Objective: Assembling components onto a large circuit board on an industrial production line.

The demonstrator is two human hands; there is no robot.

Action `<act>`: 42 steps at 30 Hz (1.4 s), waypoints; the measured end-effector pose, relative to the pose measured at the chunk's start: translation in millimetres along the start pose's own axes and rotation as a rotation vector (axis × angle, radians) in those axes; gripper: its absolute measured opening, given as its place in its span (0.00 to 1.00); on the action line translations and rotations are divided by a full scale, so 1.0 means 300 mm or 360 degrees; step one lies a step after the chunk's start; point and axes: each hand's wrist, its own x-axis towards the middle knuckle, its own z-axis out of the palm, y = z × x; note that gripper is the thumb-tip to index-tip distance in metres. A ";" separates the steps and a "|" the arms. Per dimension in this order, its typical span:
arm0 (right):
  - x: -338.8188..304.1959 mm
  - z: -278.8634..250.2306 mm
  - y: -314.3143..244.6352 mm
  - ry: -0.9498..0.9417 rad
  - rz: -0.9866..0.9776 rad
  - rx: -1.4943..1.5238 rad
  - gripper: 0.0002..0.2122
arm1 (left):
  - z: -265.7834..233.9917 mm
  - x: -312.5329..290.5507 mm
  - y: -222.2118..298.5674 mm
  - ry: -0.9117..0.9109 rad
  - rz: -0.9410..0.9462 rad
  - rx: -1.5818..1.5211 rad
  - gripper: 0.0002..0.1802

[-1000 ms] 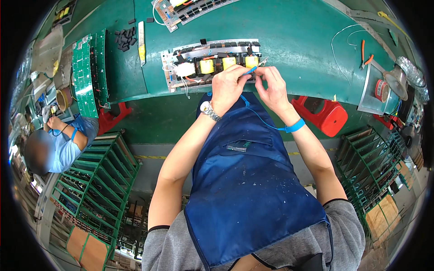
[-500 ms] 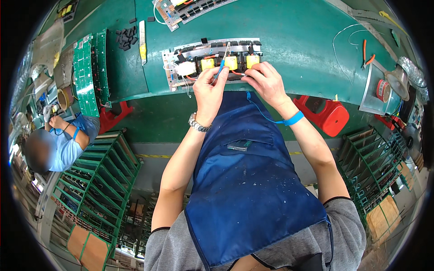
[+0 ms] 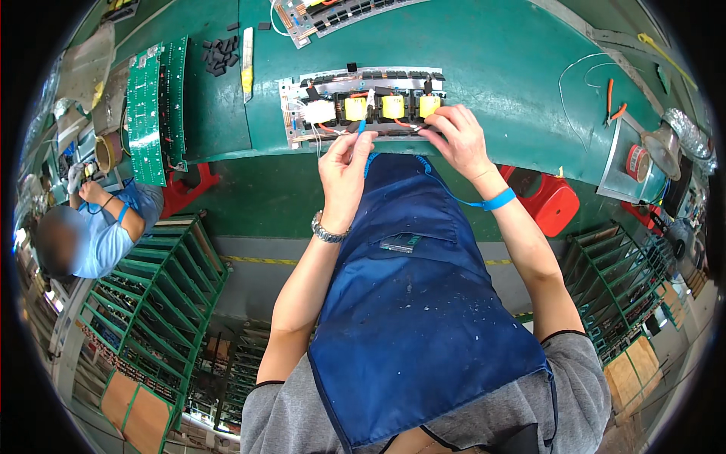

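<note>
On the green bench lies a long circuit assembly (image 3: pixel 289 113) with a metal edge, black parts and several yellow-wrapped coils (image 3: pixel 392 107). My left hand (image 3: pixel 344 172) is closed around a slim blue-handled tool (image 3: pixel 361 126). The tool's pale tip rests over the assembly beside a yellow coil; its exact kind is not clear. My right hand (image 3: pixel 463 142) is at the right end of the assembly, thumb and forefinger pinched at the end of a short red wire (image 3: pixel 404 123). Its other fingers curl near the rightmost yellow coil (image 3: pixel 429 104).
Upper left are black pieces (image 3: pixel 221 57), a yellow-handled knife (image 3: pixel 247 72) and green circuit boards (image 3: pixel 145 113). A second assembly (image 3: pixel 302 32) lies behind. Orange-handled cutters (image 3: pixel 611 106) and a roll (image 3: pixel 638 160) are at right. Red stools (image 3: pixel 556 206) stand below; a co-worker (image 3: pixel 106 238) sits left.
My left hand has moved down and slightly left, drawing the tool's tip nearer the front of the assembly. My right hand stays at the wire. The whole view has shifted slightly.
</note>
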 end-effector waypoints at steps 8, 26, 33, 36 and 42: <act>0.054 -0.065 -0.099 0.0118 0.0221 0.0158 0.15 | -0.121 -0.088 0.056 0.0250 -0.0165 -0.0417 0.16; 0.226 0.035 -0.199 -0.0142 0.0077 -0.0153 0.28 | -0.255 -0.219 0.024 0.0658 -0.0349 -0.0716 0.17; 0.186 -0.004 -0.017 0.0175 0.0749 -0.0031 0.14 | -0.261 -0.225 0.012 0.0679 -0.0331 -0.0765 0.16; 0.169 0.017 0.023 -0.0043 0.0745 0.0046 0.11 | -0.248 -0.227 0.020 0.0644 -0.0351 -0.0779 0.17; 0.169 -0.010 -0.006 -0.0037 0.0782 0.0078 0.12 | -0.238 -0.222 0.025 0.0619 -0.0369 -0.0780 0.17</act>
